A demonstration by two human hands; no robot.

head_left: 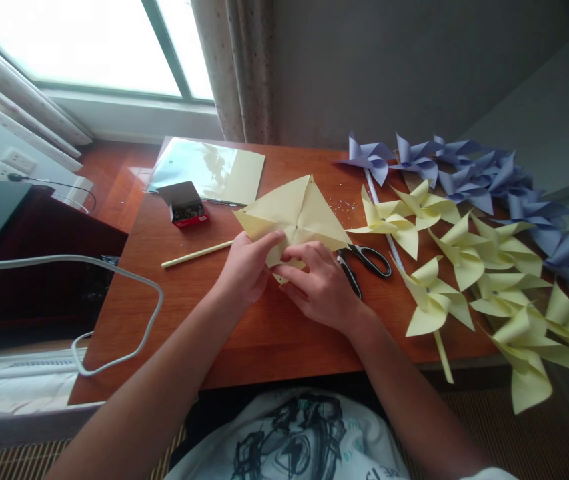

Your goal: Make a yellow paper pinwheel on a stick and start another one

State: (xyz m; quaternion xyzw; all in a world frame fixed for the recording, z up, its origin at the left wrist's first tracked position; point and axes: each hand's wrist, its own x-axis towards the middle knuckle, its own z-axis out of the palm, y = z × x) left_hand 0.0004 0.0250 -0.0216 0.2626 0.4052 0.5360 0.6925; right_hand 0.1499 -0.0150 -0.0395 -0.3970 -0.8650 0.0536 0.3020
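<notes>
Starting from the left of our grip, we see a white cable loop [114, 320] hanging off the table [244, 347] edge, well apart from the hands. Nearer, a small red box of pins [184, 205] stands open, with a stack of paper sheets [209, 170] behind it, and a pale yellow stick [197, 254] lies just left of the left hand.

Our left hand [245, 270] is closed on the yellow paper piece [294, 217], the thumb on top and the fingers under its lower left flap. Our right hand [321, 287] presses the fingertips [298, 257] on the same paper near the middle, where a small dark dot shows; whether it pinches something there we cannot tell. The paper lies on the table directly in front of both hands, its far corners lifted a little.

Just right of the right hand lie black scissors [364, 261]. Further right lie finished yellow pinwheels [464, 260], and behind them purple pinwheels [464, 173].

We judge that the folded flaps can spring open if one thumb loosens, because the paper is stiff and only pressed. A pin, if there is one at the centre, could prick a fingertip. The right wrist could also push the scissors.
</notes>
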